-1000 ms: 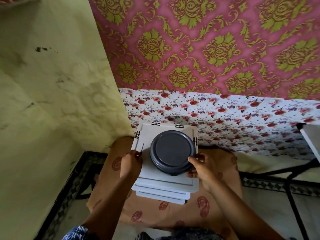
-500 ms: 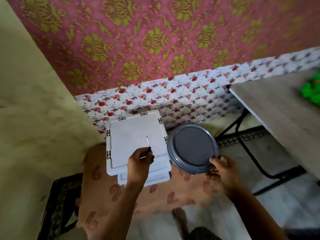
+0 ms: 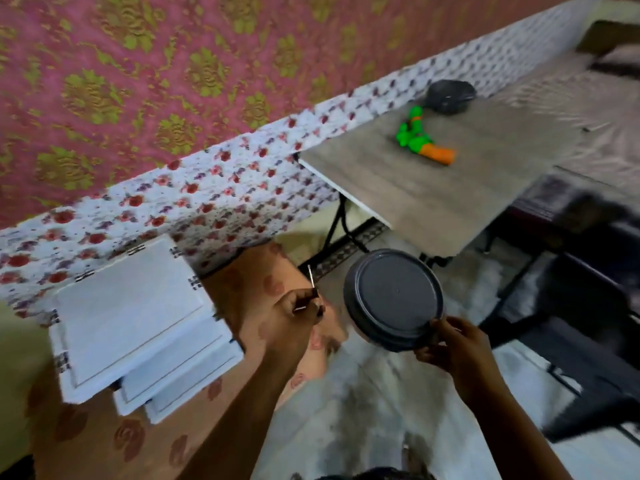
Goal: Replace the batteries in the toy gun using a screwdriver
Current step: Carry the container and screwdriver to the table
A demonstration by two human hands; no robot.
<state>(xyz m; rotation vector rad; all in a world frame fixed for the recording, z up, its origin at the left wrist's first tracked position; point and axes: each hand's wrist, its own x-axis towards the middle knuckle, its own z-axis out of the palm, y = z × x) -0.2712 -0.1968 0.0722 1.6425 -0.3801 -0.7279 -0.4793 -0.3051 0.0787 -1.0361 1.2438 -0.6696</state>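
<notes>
A green and orange toy gun (image 3: 420, 138) lies on the grey table (image 3: 426, 195) at the right. My left hand (image 3: 294, 315) pinches a thin screwdriver (image 3: 311, 277), its metal tip pointing up. My right hand (image 3: 457, 344) grips the near rim of a round dark grey lidded container (image 3: 393, 299), held in the air between the white boxes and the table. No batteries are visible.
A stack of white flat boxes (image 3: 131, 323) rests on an orange patterned seat (image 3: 114, 434) at the left. A second dark round container (image 3: 448, 95) sits at the table's far end. Black frame parts (image 3: 588, 348) stand at the right, a patterned wall behind.
My right hand has carried the round container off the white boxes and to the right, towards the table. My left hand with the screwdriver followed rightwards. The view swung right, revealing the toy gun.
</notes>
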